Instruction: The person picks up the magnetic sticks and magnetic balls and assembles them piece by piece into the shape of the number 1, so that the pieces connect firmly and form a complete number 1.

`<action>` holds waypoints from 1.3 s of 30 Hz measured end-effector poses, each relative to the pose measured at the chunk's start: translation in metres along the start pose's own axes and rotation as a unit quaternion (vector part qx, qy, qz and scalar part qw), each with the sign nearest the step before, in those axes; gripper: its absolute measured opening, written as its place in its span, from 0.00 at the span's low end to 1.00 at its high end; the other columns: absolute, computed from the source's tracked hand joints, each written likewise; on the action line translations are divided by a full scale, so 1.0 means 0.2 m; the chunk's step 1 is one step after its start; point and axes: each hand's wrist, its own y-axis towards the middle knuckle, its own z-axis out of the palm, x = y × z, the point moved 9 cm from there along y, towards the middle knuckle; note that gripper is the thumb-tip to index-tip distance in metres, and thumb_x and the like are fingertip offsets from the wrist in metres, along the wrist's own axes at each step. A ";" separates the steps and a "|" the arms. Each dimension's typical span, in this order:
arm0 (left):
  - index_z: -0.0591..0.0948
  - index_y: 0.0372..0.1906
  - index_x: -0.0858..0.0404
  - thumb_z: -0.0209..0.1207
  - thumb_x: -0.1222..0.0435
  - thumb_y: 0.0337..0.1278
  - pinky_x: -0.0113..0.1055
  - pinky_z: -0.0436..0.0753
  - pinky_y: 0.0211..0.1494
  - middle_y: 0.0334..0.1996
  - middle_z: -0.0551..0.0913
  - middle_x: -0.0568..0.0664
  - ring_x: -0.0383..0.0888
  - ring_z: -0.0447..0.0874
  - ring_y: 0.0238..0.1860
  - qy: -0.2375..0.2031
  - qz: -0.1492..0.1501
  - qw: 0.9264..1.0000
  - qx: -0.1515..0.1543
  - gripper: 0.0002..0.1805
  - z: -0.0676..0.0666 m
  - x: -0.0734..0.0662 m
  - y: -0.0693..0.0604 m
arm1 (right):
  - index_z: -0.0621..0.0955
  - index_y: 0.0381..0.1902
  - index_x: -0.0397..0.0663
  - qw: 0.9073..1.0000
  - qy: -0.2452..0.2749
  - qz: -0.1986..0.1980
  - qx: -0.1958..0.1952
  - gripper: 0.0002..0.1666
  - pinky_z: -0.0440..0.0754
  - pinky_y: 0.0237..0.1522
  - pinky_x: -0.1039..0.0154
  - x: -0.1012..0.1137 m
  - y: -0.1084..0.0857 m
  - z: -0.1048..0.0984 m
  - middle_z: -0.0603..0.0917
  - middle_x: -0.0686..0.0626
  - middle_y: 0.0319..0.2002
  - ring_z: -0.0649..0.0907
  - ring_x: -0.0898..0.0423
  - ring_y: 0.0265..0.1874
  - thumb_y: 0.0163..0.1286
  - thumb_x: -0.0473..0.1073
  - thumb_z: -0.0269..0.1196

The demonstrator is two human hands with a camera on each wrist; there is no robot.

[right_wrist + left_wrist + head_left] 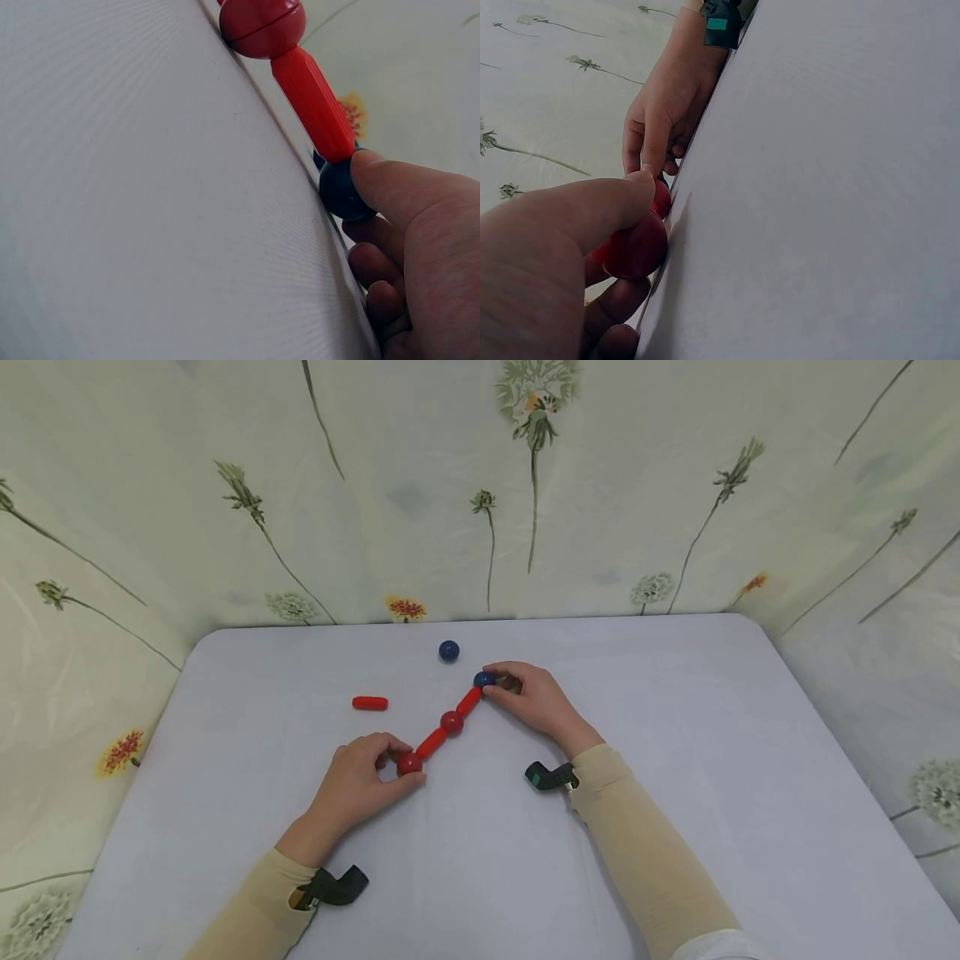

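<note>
A chain of balls and rods runs diagonally over the table between both hands. My left hand [358, 783] pinches the red ball [408, 764] at its near left end, thumb and fingers on either side. From there a red rod [431, 744] leads to a middle red ball [452, 723]. A second red rod [315, 105] joins that ball to a dark blue ball [345, 191]. My right hand [538, 700] grips the blue ball between thumb and fingers at the far right end. The left wrist view shows the chain nearly end-on, so its far part is mostly hidden.
A loose red rod [370, 703] lies left of the chain. Behind the chain, near the table's back edge, sits another dark blue ball [448, 651]. The table [675, 710] has a white cover, and a flower-patterned cloth [420, 527] hangs behind it.
</note>
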 end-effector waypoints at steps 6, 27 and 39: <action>0.83 0.44 0.47 0.72 0.45 0.47 0.40 0.72 0.43 0.33 0.80 0.33 0.38 0.74 0.36 -0.006 0.006 1.000 -0.004 0.20 -0.01 -0.01 0.00 | 0.81 0.59 0.63 1.000 -0.009 0.006 0.002 0.24 0.79 0.43 0.59 -0.01 0.00 0.00 0.83 0.58 0.44 0.80 0.59 0.39 0.68 0.59 0.65; 0.85 0.46 0.48 0.71 0.44 0.47 0.40 0.70 0.42 0.34 0.80 0.34 0.38 0.73 0.35 -0.003 0.003 1.000 -0.009 0.22 0.00 -0.01 0.00 | 0.81 0.60 0.60 1.000 -0.016 0.006 -0.002 0.24 0.79 0.43 0.60 0.00 0.01 -0.01 0.83 0.57 0.43 0.79 0.59 0.38 0.68 0.59 0.64; 0.85 0.50 0.49 0.71 0.43 0.48 0.39 0.71 0.42 0.36 0.82 0.35 0.37 0.74 0.36 0.000 0.009 1.000 -0.012 0.24 -0.01 -0.02 0.00 | 0.81 0.60 0.60 1.000 -0.015 0.003 -0.017 0.24 0.79 0.43 0.60 0.00 0.01 -0.02 0.83 0.56 0.44 0.80 0.59 0.38 0.68 0.56 0.65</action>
